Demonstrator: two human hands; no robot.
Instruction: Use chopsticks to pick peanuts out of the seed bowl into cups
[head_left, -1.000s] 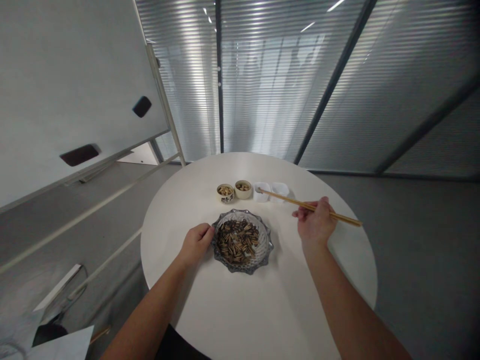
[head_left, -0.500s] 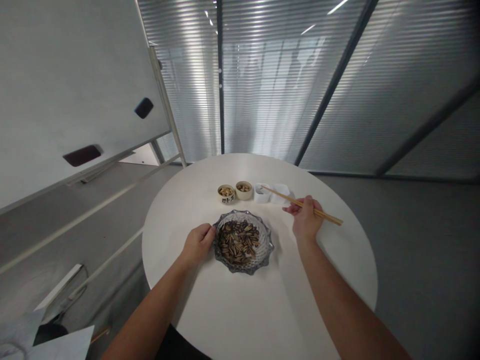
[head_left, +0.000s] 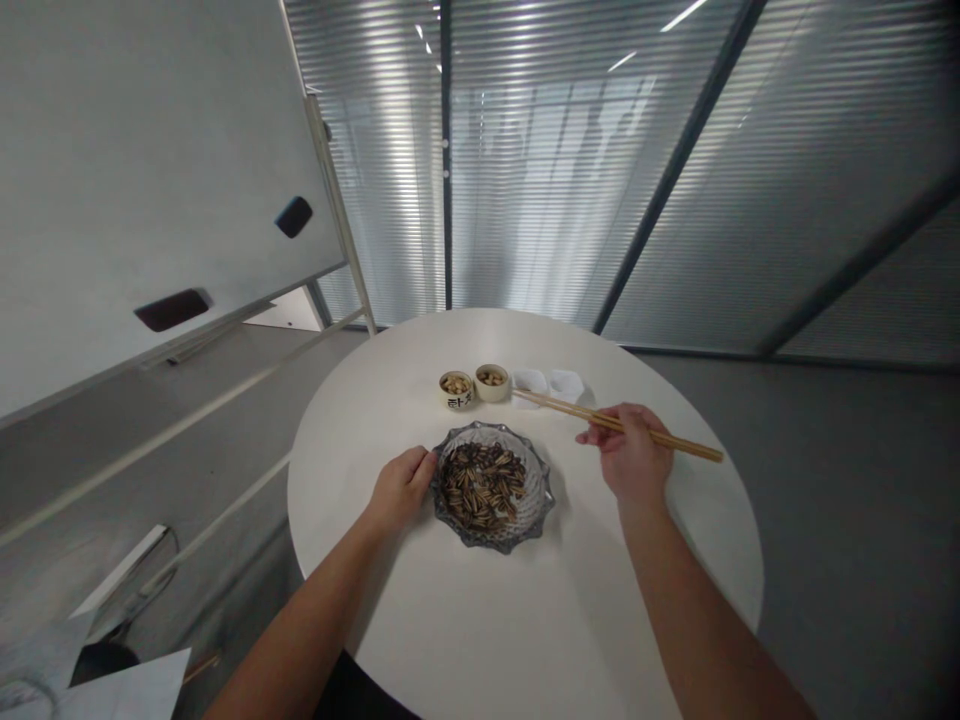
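My left hand (head_left: 405,484) grips the left rim of a scalloped glass bowl (head_left: 537,500). Dark striped sunflower seeds (head_left: 484,485) lie in the bowl. In my right hand (head_left: 630,445) is a pair of wooden chopsticks (head_left: 585,412), pointing left, tips close together near the front of the white cups. Whether the tips hold anything is too small to tell. Behind the bowl stand a small cream cup with black lettering (head_left: 457,400) and a plain cream cup (head_left: 492,390), both with pale nuts inside. To their right are two small white cups, a left one (head_left: 530,382) and a right one (head_left: 567,387).
Everything stands on a round white table (head_left: 480,620). At the left a whiteboard (head_left: 165,150) on a frame leans close, with two dark erasers (head_left: 294,216) on it. Glass partitions with blinds (head_left: 517,200) rise behind the table.
My right hand has moved right and slightly toward me, drawing the chopstick tips from above the left white cup to its front edge. My left hand stays on the bowl. The view has shifted slightly.
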